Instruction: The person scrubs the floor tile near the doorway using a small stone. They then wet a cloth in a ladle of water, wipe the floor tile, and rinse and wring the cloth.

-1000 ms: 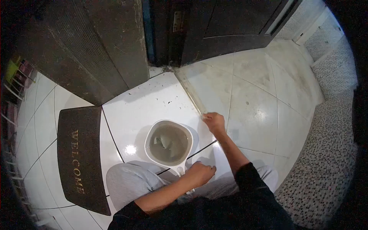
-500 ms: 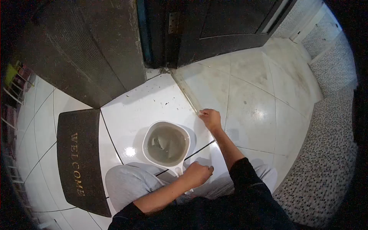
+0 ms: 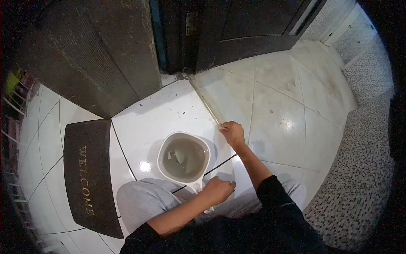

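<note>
My right hand (image 3: 231, 132) is closed in a pinch at the raised edge strip (image 3: 206, 101) between the white tiles and the duller floor. Something small and pale shows at its fingertips, too small to name. My left hand (image 3: 220, 190) is curled closed above the floor, beside the handle of a white dipper (image 3: 197, 186); what it holds, if anything, is hidden. The dipper stands on the white tiles, holding cloudy water with a pale piece (image 3: 179, 157) in it.
A dark WELCOME mat (image 3: 91, 178) lies at the left. Dark wooden panel (image 3: 101, 55) and dark door (image 3: 253, 34) stand at the top. Small dark bits (image 3: 184, 113) lie on the white tiles. A mosaic-patterned surface (image 3: 351, 178) runs along the right.
The view has shifted slightly. My right hand stays at the edge strip with its fingers slightly turned. My left hand remains curled near the dipper handle.
</note>
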